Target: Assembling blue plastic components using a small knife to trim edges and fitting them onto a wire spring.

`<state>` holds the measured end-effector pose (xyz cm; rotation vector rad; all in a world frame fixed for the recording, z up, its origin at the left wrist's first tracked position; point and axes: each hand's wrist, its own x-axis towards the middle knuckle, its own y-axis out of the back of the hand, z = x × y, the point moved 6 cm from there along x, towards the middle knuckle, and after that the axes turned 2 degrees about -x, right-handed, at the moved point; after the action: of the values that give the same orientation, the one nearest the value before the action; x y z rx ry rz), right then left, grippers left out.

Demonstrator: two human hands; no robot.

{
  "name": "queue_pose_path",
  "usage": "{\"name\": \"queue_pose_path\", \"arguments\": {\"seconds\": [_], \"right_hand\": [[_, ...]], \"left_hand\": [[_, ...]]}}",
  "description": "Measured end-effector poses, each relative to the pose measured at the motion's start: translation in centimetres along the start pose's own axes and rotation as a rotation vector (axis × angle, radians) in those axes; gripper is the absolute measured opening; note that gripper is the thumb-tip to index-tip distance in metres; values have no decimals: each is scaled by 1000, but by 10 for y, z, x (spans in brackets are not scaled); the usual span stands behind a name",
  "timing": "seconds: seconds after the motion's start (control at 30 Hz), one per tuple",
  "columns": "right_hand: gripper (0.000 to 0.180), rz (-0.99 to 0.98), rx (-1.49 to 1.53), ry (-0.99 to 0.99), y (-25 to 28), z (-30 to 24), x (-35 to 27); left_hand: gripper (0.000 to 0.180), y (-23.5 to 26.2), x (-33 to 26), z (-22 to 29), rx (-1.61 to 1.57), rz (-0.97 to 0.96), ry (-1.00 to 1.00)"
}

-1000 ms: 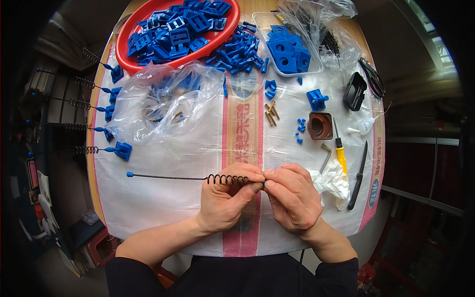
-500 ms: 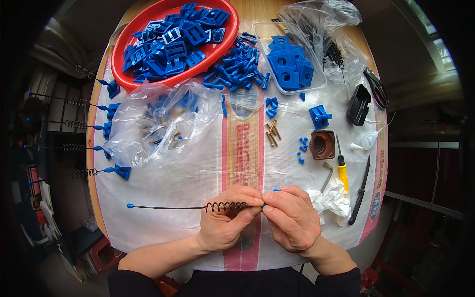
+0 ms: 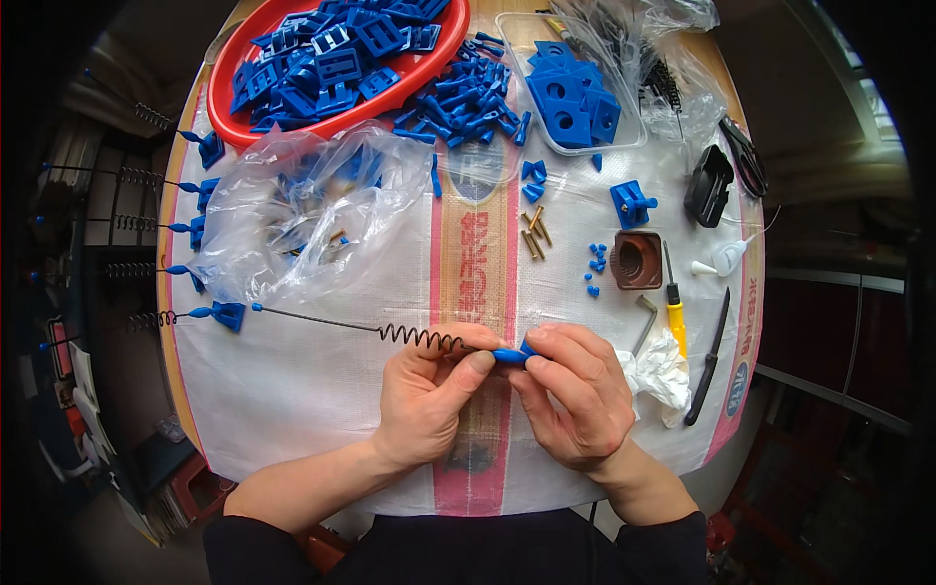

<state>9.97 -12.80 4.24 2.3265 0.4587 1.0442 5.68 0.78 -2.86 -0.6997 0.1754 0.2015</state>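
Thumb and fingers of my left hand (image 3: 421,400) are closed round the right end of a black coiled-spring wire (image 3: 424,338). The wire's straight part runs left and slants away to a small blue tip (image 3: 256,307). A blue plastic tapered connector (image 3: 509,357) joins its right end, between my two hands. My right hand (image 3: 582,400) pinches the connector's right side, where a blue edge (image 3: 527,346) shows above the fingers; the rest is hidden. Several finished-looking spring wires on blue bases, one base (image 3: 229,316) nearest, lie along the left table edge.
Far left stands a red basin (image 3: 219,117) of blue bases, beside a clear bag (image 3: 263,263) and a pile of blue connectors (image 3: 468,102). A clear tub (image 3: 629,136) holds blue plates. Brass screws (image 3: 534,234), a brown block (image 3: 637,261), a yellow-handled screwdriver (image 3: 676,327), crumpled tissue (image 3: 663,380) and a knife (image 3: 709,361) lie right.
Both hands have moved a little away from me with the wire, whose free end now points farther up. More of the blue connector shows between my fingers. The view has shifted slightly.
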Motion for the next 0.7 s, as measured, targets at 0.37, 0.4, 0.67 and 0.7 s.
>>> {"name": "queue_pose_path", "arguments": {"seconds": [0.37,0.4,0.67,0.7], "right_hand": [[31,-31,-2,-61,-3,5,-1],[32,-32,-8,-57,-3,5,-1],[33,-47,8,-54,-4,5,-4],[34,-48,9,-53,-4,5,-4]], "left_hand": [[15,0,-2,-2,7,2,25],[15,-1,-1,-1,-2,-1,23],[16,1,-2,-3,-32,27,79],[16,2,-3,-3,-19,29,80]]}}
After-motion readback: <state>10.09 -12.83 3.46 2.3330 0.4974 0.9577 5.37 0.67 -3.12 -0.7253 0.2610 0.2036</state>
